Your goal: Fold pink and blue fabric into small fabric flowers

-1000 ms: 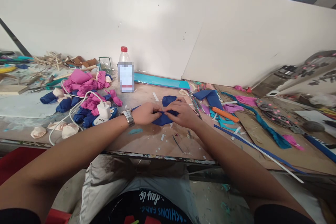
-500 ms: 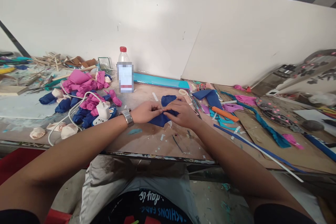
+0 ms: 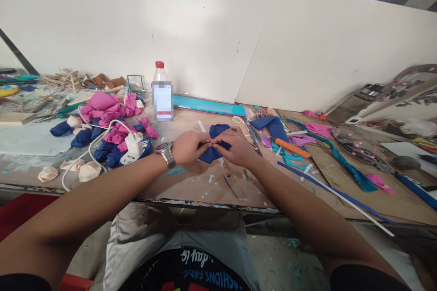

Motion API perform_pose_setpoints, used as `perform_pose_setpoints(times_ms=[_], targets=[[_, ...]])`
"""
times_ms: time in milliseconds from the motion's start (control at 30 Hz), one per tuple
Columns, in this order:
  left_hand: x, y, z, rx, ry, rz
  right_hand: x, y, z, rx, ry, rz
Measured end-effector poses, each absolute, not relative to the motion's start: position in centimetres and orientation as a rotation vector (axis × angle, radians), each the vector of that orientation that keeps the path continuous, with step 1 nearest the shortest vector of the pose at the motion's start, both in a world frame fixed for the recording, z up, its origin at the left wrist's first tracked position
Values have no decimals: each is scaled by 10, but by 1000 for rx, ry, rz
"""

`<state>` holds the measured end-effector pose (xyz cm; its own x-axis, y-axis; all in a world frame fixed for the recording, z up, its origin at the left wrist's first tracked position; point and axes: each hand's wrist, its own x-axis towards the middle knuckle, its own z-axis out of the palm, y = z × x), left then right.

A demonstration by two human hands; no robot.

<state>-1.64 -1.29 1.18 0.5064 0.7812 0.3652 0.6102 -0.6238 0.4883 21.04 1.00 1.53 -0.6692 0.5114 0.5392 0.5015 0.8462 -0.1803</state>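
Dark blue fabric (image 3: 210, 155) is bunched between my two hands just above the table, partly covered by my fingers. My left hand (image 3: 190, 147), with a metal watch at the wrist, pinches the fabric between thumb and forefinger. From the other side my right hand (image 3: 236, 146) grips the same fabric, its fingertips meeting those of the left. One lobe of the fabric sticks out beyond the hands and another hangs below them. The exact fold under the fingertips is hidden.
Left of my hands lie pink crumpled fabric pieces (image 3: 105, 108), a power strip (image 3: 135, 154) with a white charger and cable, and cream fabric rosettes (image 3: 89, 171). A bottle (image 3: 160, 73) stands behind. An orange-handled cutter (image 3: 292, 148) and a thin white stick (image 3: 351, 203) lie right.
My left wrist has rolled and the left hand is more curled at the pinch. The lower lobe of blue fabric has swung slightly and looks rounder. The right hand has barely moved.
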Motion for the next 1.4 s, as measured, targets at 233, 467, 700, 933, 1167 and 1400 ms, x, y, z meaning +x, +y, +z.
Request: perform_pose_setpoints(times_ms=[233, 467, 700, 933, 1167, 1400], targets=[[-16, -11, 8, 2601, 1142, 825, 210, 9, 16, -780, -2448, 70], [-16, -10, 5, 2612, 1141, 824, 210, 9, 15, -801, -2468, 90], [-16, -10, 8, 2605, 1168, 778, 209, 7, 18, -802, -2476, 81], [-16, -10, 7, 2588, 1164, 795, 207, 5, 20, -821, -2514, 92], [-17, -11, 10, 2517, 1146, 790, 209, 8, 17, -789, -2480, 81], [-16, -14, 11, 2493, 1122, 816, 208, 5, 21, -787, -2479, 88]])
